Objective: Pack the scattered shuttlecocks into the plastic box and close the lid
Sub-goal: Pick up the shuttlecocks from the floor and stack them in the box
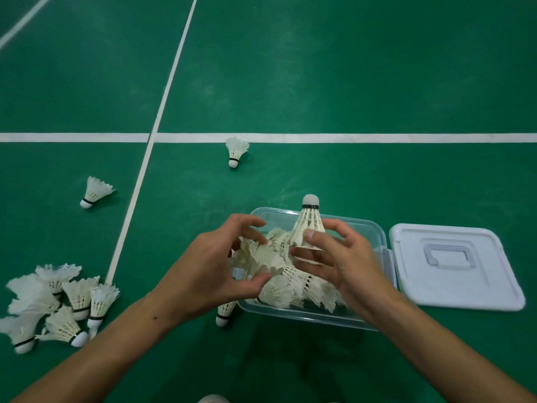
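Reaching forward from the lower corners of the view, both bare forearms converge over the clear plastic box (pixel 374 228) on the green court floor (pixel 319 82). Left hand (pixel 215 266): fingers curled, thumb low, closing round a bunch of white feather shuttlecocks (pixel 261 257) at the box's left end; the bunch sits between its fingertips and thumb. Right hand (pixel 340 257): fingers curled, thumb uppermost, pinching the feather skirt of one upright shuttlecock (pixel 309 222) whose cork tip points away from the camera, above the box's far rim. More shuttlecocks (pixel 302 289) lie heaped inside the box, feathers overlapping, reaching above its near wall.

Box lid (pixel 453 263): pale, off the box, lying flat on the floor just beside its right end, handle recess facing up.

Shuttlecocks outside the box:
- one (pixel 225 312) touching or just beside the box's near-left corner, cork toward the camera, partly hidden under the left wrist
- a cluster (pixel 58 303) of several lying on the floor well to the left, beside the slanting white court line (pixel 139 184)
- one single shuttlecock (pixel 94 193) farther left of that line, lying on its side
- one lone shuttlecock (pixel 236 151) beyond the box, just under the horizontal white line (pixel 348 138), cork toward the camera

At the bottom edge a pale rounded shape shows, too cropped to identify
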Demonstrator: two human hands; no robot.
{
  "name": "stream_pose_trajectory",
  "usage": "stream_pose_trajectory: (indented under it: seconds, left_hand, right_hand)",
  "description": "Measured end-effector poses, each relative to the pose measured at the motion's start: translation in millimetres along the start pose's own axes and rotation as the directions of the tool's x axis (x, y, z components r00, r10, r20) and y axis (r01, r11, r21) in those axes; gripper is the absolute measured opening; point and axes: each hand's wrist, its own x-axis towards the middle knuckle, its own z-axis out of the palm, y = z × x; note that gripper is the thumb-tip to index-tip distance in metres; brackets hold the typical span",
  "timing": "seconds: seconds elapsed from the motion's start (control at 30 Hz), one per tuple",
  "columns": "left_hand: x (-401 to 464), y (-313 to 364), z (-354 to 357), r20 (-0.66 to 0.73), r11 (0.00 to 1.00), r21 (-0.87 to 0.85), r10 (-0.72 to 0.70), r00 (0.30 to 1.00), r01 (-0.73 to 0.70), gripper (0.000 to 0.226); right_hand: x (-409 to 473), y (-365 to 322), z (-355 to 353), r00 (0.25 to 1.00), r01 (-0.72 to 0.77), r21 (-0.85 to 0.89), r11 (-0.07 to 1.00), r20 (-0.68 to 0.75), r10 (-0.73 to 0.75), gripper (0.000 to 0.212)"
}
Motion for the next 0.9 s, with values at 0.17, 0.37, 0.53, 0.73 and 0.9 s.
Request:
stream_pose_trajectory:
  seconds: [0.17, 0.37, 0.53, 0.73, 0.9]
  left_hand:
    - [-7.1, -7.1, -14.3, -0.031, 0.99, 0.141, 0.028, 0.999, -0.023, 0.074]
    - [-13.8, -12.0, -16.9, -0.026, 0.945, 0.323, 0.057, 0.998, -0.046, 0.075]
    - [-16.5, -11.2, -14.0, -0.023, 0.931, 0.362, 0.055, 0.998, -0.043, 0.075]
    - [-17.2, -12.3, -12.8, -0.009, 0.931, 0.362, 0.048, 0.999, -0.042, 0.073]
    - [-18.5, -15.1, -12.0, -0.012, 0.937, 0.349, 0.037, 0.999, -0.03, 0.07]
  right_hand:
    - [-6.9, 11.2, -32.5, 0.969, 0.237, -0.92, 0.311, 0.201, -0.142, 0.051]
    - [-5.4, 24.9, -18.4, 0.907, 0.411, -0.907, -0.089, 0.417, -0.064, 0.061]
    - [-4.8, 28.8, 0.8, 0.876, 0.44, -0.827, -0.35, 0.481, -0.038, 0.045]
    - [6.2, 22.1, 12.8, 0.878, 0.471, -0.858, -0.204, 0.479, 0.012, 0.067]
    - [4.9, 25.0, 32.6, 0.887, 0.438, -0.846, -0.305, 0.463, -0.011, 0.031]
